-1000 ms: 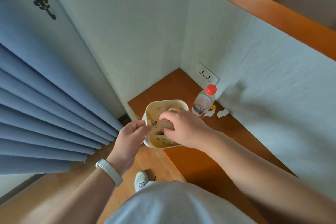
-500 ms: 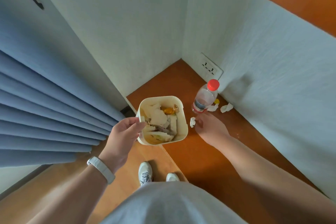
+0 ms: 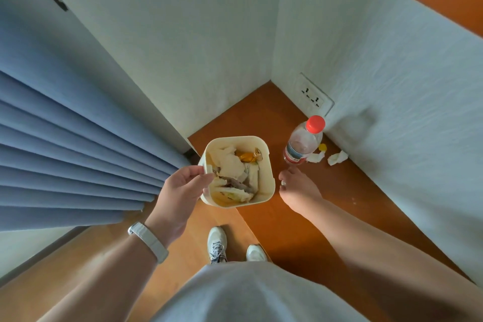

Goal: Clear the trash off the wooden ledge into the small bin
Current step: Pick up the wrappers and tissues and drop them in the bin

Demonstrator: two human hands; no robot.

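My left hand (image 3: pixel 183 191) grips the left rim of the small cream bin (image 3: pixel 269 165), holding it over the edge of the wooden ledge (image 3: pixel 261 112). Tissues and a yellow candy wrapper lie inside the bin. My right hand (image 3: pixel 298 188) rests on the ledge just right of the bin, fingers pinched on a small white tissue scrap (image 3: pixel 283 183) that barely shows. Farther back stand a plastic bottle (image 3: pixel 300 146) with a red cap, a crumpled tissue (image 3: pixel 316 157) at its base, a yellow bit (image 3: pixel 323 147) and another tissue (image 3: pixel 337 158) by the wall.
White walls close the ledge in at the back and right, with a wall socket (image 3: pixel 312 95) near the corner. A blue curtain (image 3: pixel 65 151) hangs at the left. My shoes (image 3: pixel 217 243) stand on the wooden floor below the ledge's front edge.
My right hand came out of the bin, moved right and down to the ledge, and closed over the small tissue scrap that lay beside the bin. The left hand kept hold of the bin.
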